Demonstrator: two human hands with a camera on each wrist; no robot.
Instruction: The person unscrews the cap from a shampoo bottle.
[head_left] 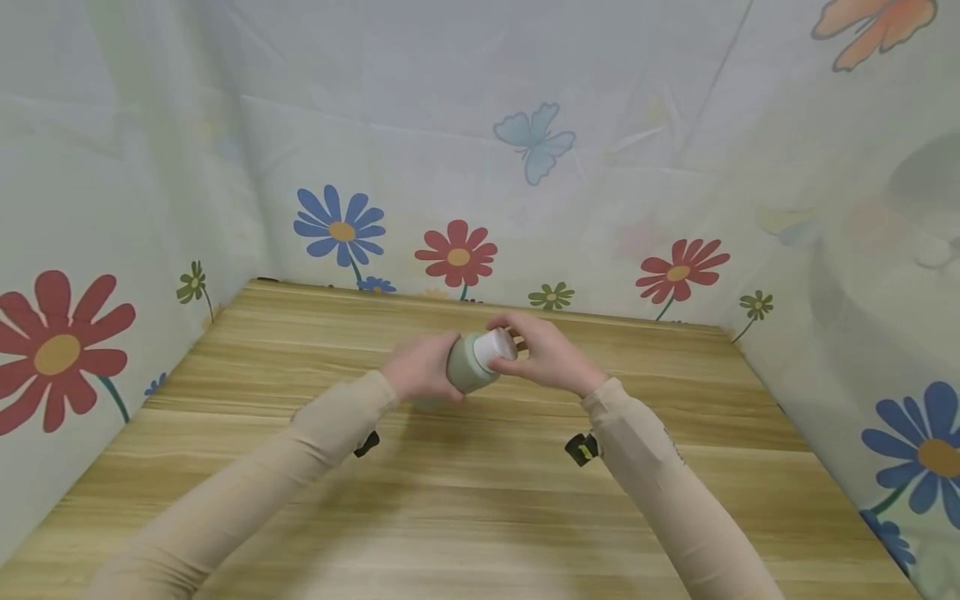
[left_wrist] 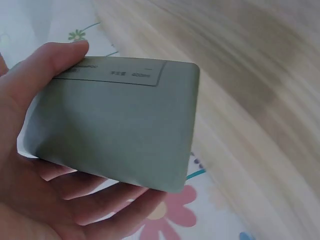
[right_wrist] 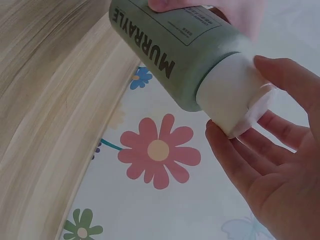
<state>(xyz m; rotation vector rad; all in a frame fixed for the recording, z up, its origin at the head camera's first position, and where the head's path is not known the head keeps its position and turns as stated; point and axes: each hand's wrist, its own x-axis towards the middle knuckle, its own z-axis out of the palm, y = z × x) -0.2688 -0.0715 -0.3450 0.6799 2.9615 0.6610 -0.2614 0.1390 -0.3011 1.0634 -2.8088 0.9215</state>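
Over my right wrist feed I can read MURRAYLE [right_wrist: 143, 42] in large dark capitals along the bottle [right_wrist: 182, 65], with the M nearest the cap [right_wrist: 227, 92]. Beside that word I see a thin frame [right_wrist: 195, 22] holding rows of smaller print, too fine for me to make out. On my left wrist feed, inside a ruled outline [left_wrist: 112, 72] on the bottle, I get small Chinese characters [left_wrist: 118, 73] followed by what I read as 400ml [left_wrist: 141, 75]
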